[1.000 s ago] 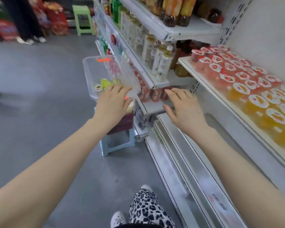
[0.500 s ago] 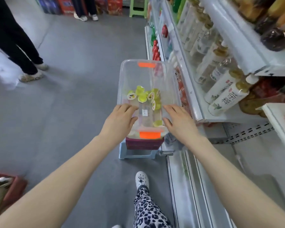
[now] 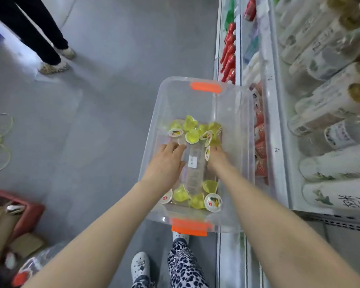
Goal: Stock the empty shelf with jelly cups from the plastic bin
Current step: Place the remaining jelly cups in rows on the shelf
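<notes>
A clear plastic bin (image 3: pixel 237 142) with orange handles stands in front of me beside the shelving. Inside it, several yellow jelly cups (image 3: pixel 192 136) lie in a far cluster, and several more jelly cups (image 3: pixel 197 198) lie at the near end. Both my hands are down inside the bin. My left hand (image 3: pixel 166 161) lies flat with fingers stretched toward the far cluster, just short of it. My right hand (image 3: pixel 216 156) reaches into the right side of that cluster, against a white-lidded cup (image 3: pixel 207 152). Its fingertips are hidden among the cups.
Shelves of tall bottles (image 3: pixel 330 121) and red packets (image 3: pixel 229 50) run along the right. Another person's legs (image 3: pixel 50 48) stand at the top left. A red crate with cardboard (image 3: pixel 27 213) sits at the lower left. My shoe (image 3: pixel 140 265) is below the bin.
My view swung from the jelly shelf down onto the bin. Both hands moved from the bin's near rim into it, reaching the yellow cups.
</notes>
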The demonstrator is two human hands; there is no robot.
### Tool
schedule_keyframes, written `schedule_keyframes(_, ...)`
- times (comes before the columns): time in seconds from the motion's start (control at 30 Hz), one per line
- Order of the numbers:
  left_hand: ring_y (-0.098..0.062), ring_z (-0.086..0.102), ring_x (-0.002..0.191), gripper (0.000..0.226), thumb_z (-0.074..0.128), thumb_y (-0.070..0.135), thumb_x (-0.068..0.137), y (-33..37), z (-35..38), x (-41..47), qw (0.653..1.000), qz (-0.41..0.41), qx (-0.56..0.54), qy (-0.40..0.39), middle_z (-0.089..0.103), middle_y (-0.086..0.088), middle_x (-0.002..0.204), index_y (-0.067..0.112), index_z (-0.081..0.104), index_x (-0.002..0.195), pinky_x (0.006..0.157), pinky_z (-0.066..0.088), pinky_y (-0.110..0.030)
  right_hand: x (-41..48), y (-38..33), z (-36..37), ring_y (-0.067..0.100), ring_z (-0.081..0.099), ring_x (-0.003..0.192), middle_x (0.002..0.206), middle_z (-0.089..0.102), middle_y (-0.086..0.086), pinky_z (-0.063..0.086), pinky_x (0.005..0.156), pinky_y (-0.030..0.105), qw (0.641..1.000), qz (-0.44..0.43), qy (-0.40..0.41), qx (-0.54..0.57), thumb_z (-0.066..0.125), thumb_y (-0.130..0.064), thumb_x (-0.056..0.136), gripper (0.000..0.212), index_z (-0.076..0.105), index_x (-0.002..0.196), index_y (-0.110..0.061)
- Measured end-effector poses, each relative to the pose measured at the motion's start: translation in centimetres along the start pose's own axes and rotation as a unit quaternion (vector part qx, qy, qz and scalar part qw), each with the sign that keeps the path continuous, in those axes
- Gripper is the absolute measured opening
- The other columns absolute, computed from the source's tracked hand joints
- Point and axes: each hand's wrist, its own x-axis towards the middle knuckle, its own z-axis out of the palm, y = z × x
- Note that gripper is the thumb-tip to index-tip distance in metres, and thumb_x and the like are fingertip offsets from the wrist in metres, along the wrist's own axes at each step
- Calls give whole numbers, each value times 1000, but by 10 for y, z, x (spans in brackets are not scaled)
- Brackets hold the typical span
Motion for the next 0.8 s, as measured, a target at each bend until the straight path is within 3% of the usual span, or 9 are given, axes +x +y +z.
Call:
schedule_keyframes(0.13, -30, 42, 121, 52, 53, 24, 97, -3, 9, 36, 999, -2, 26, -47, 42, -10, 139, 13, 35, 145, 101, 33, -35, 3, 1, 14, 37, 49, 115, 147, 24, 14, 42, 100, 40, 1000, 5, 13, -6, 57, -11, 89, 54, 40, 140, -13)
schedule_keyframes(0.2, -30, 39, 126, 53, 53, 22, 96, -4, 15, 59, 996, 6, 36, -76, 39, -10, 141, 13, 34, 145, 104, 32, -35, 1, 2, 22, 36, 46, 117, 150, 22, 13, 42, 99, 40, 1000, 1, 23, -19, 53, -8, 89, 57, 34, 143, -14)
schedule_keyframes(0.33, -31, 39, 128, 53, 56, 11, 92, -8, 29, 105, 989, 49, 90, -106, 37, -9, 142, 14, 37, 142, 104, 35, -36, 1, 3, 34, 32, 40, 124, 150, 32, 10, 41, 99, 38, 996, 4, 79, -34, 48, -1, 91, 60, 27, 146, -13)
schedule_keyframes(0.47, -28, 32, 135, 49, 50, 7, 94, -12, 38, 138, 971, 82, 157, -158, 34, -9, 147, 14, 38, 141, 101, 38, -35, 4, 3, 44, 30, 45, 118, 128, 55, 10, 42, 96, 35, 996, 29, 81, -40, 54, -8, 90, 44, 42, 132, -10)
schedule_keyframes(0.57, -30, 33, 134, 57, 54, -1, 89, -13, 41, 149, 961, 78, 159, -211, 31, -11, 147, 12, 37, 141, 99, 40, -39, 1, 4, 51, 30, 55, 103, 105, 63, 8, 47, 80, 37, 993, 49, 105, -6, 66, -16, 82, 36, 52, 115, -12)
schedule_keyframes(0.7, -33, 43, 126, 59, 59, -3, 85, -8, 42, 144, 945, 60, 220, -233, 34, -15, 140, 7, 36, 139, 93, 44, -39, -10, 1, 45, 29, 54, 104, 110, 62, 9, 45, 78, 35, 995, 47, 81, 21, 63, -26, 84, 42, 49, 122, -14)
schedule_keyframes(0.8, -38, 46, 124, 67, 63, -1, 82, -14, 55, 140, 936, 64, 241, -248, 38, -18, 138, 4, 29, 140, 98, 44, -43, -24, -1, 35, 30, 56, 103, 111, 61, 12, 46, 81, 37, 989, 63, 122, 49, 66, -38, 85, 63, 41, 135, -9)
